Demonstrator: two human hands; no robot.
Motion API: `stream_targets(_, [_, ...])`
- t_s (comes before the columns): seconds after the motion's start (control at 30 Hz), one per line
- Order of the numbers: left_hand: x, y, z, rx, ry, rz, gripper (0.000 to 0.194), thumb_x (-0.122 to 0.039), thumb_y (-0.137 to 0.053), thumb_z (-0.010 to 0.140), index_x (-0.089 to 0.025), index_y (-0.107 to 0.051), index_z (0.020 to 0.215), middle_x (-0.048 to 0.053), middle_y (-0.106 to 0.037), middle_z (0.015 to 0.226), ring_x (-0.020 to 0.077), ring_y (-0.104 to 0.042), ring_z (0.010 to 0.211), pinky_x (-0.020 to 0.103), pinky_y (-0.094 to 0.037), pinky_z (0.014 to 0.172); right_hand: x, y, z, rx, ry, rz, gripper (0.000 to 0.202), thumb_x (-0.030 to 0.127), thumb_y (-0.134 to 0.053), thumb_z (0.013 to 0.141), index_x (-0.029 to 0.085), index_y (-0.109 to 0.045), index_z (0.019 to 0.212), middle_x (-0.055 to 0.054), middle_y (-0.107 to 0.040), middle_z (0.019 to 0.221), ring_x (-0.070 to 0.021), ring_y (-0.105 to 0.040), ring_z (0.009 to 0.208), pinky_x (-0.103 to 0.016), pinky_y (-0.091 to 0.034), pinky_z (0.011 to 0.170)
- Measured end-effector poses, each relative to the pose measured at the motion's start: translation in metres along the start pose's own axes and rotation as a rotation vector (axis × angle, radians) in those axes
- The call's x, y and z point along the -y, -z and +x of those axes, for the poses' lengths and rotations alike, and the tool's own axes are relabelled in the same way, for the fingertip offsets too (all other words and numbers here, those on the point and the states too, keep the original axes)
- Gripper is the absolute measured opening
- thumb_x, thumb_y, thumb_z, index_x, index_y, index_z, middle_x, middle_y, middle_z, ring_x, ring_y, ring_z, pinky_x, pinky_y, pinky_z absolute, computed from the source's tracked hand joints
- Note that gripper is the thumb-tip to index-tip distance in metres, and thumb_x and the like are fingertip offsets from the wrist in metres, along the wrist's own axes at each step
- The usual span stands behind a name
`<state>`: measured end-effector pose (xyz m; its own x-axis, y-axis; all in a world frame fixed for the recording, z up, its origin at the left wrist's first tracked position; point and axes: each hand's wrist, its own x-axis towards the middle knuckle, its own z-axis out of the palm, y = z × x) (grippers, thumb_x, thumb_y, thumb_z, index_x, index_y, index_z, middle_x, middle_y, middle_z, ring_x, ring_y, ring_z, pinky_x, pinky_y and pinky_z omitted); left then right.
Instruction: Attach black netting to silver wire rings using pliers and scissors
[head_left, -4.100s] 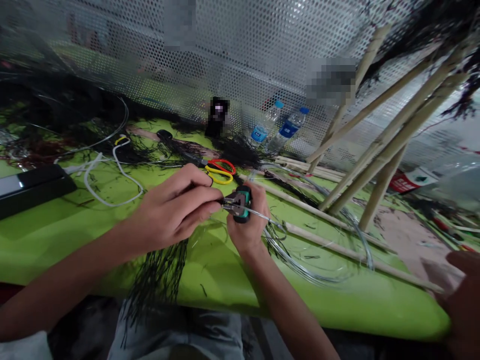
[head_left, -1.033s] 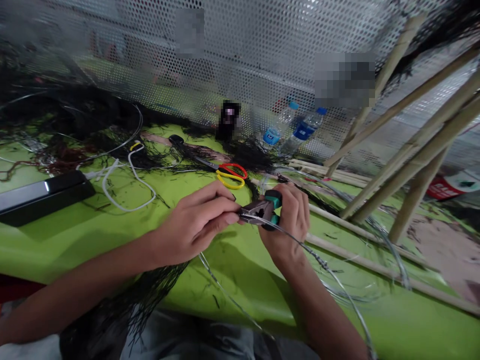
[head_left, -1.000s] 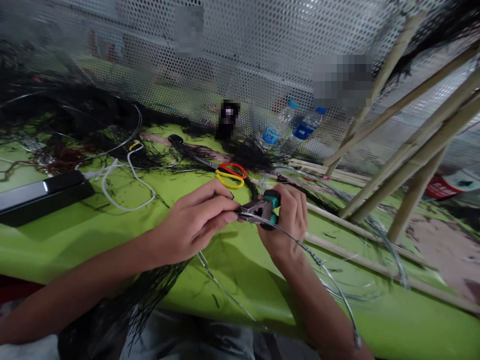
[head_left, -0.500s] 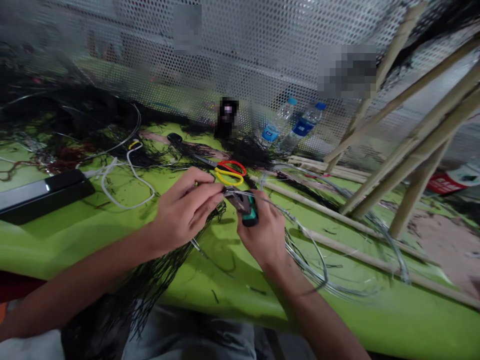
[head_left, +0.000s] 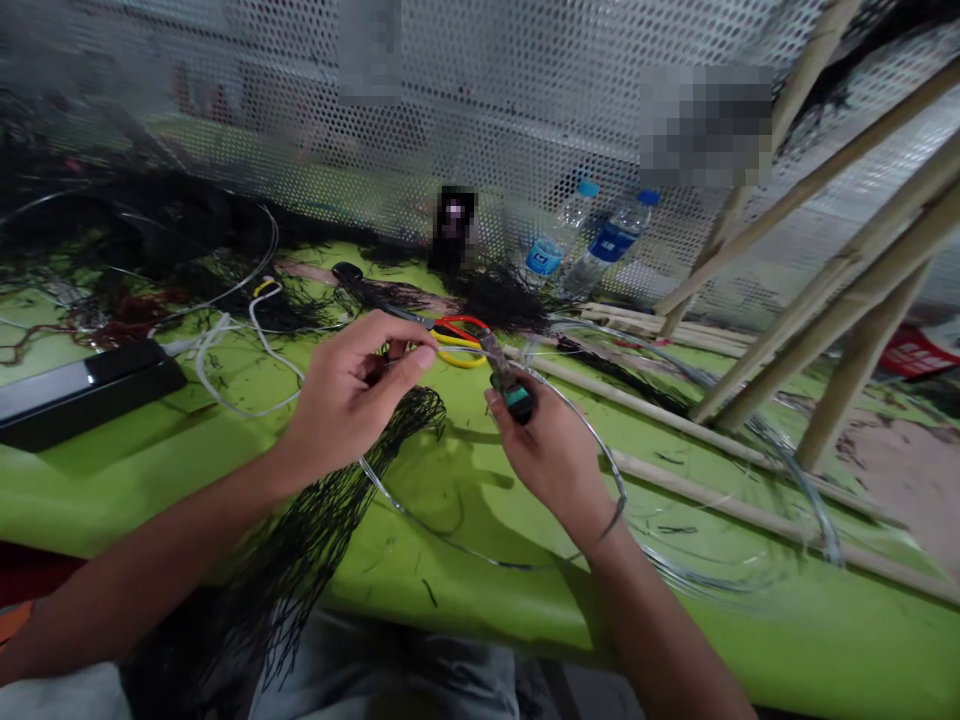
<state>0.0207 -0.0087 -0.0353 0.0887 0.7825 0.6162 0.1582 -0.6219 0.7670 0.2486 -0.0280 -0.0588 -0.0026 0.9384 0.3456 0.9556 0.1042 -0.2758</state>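
Presently, your left grip point(head_left: 345, 390) is pinching the wire point(head_left: 613, 465) between thumb and forefinger, with no gap showing at the tips. Your right grip point(head_left: 551, 440) is wrapping the handles of the pliers point(head_left: 511, 385), fingers folded round them. A short run of the wire is spanning between the two, lying nearly crosswise from your left fingertips to the pliers' nose. That nose is pointing away from you and leftward, so the tool's long axis is slanting across the run. Your left grip is standing nearer, touching the wire directly; your right is meeting it at that end through the pliers. Whether the jaws are biting or merely touching, I cannot tell. The slack is looping past your right wrist and low above the tabletop point(head_left: 480, 510). Just beyond the run, the scissors point(head_left: 465, 320) are lying; black netting point(head_left: 337, 510) is trailing beneath your left grip.
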Motion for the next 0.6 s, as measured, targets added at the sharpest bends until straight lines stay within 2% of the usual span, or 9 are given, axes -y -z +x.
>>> stream_targets(0.1, [0.001,0.001,0.004,0.026,0.019,-0.057,0.008,-0.030,-0.074,0.096,-0.023,-0.078,0.098,-0.002,-0.061,0.075,0.0065,-0.040,0.051,0.021,-0.026,0.040,-0.003,0.006,0.005,0.068,-0.044,0.057,0.033,0.050,-0.057,0.099,0.021,-0.072,0.107,-0.004,-0.068,0.068,-0.0201,-0.052,0.053,-0.030,-0.027,0.051])
stream_targets(0.2, [0.002,0.003,0.006,0.027,0.036,-0.080,0.007,-0.029,-0.076,0.094,-0.024,-0.079,0.097,-0.002,-0.060,0.073,0.0064,-0.039,0.050,0.021,-0.027,0.041,-0.007,0.009,0.008,0.129,-0.049,0.233,0.028,0.048,-0.061,0.096,0.022,-0.069,0.094,-0.001,-0.062,0.063,-0.0166,-0.046,0.052,-0.029,-0.029,0.052])
stream_targets(0.33, [0.003,0.004,0.007,0.025,0.065,-0.091,0.007,-0.030,-0.077,0.093,-0.023,-0.079,0.096,-0.003,-0.060,0.071,0.0068,-0.040,0.051,0.021,-0.029,0.041,-0.012,0.010,0.010,0.268,-0.106,0.584,0.033,0.050,-0.062,0.095,0.020,-0.068,0.083,-0.004,-0.071,0.071,-0.0155,-0.053,0.055,-0.028,-0.040,0.053])
stream_targets(0.43, [0.002,0.004,0.006,0.019,0.046,-0.086,0.006,-0.028,-0.078,0.093,-0.024,-0.080,0.097,-0.003,-0.060,0.074,0.0063,-0.042,0.052,0.020,-0.029,0.041,-0.012,0.011,0.009,0.351,-0.145,0.732,0.042,0.057,-0.058,0.097,0.018,-0.070,0.087,-0.008,-0.075,0.078,-0.0173,-0.061,0.058,-0.029,-0.048,0.050])
stream_targets(0.53, [0.000,0.003,0.004,0.004,0.007,-0.058,0.005,-0.026,-0.079,0.092,-0.025,-0.080,0.097,-0.003,-0.060,0.077,0.0057,-0.044,0.055,0.020,-0.031,0.042,-0.005,0.012,0.006,0.304,-0.138,0.882,0.042,0.059,-0.062,0.095,0.017,-0.068,0.095,-0.009,-0.075,0.088,-0.0188,-0.066,0.065,-0.031,-0.055,0.055])
stream_targets(0.6, [-0.003,0.002,0.001,-0.012,-0.025,-0.027,0.005,-0.025,-0.078,0.093,-0.025,-0.079,0.098,-0.002,-0.061,0.080,0.0065,-0.048,0.058,0.021,-0.034,0.045,-0.001,0.011,0.003,0.181,-0.058,0.829,0.035,0.053,-0.063,0.097,0.018,-0.067,0.100,-0.008,-0.074,0.092,-0.0186,-0.066,0.068,-0.032,-0.057,0.061])
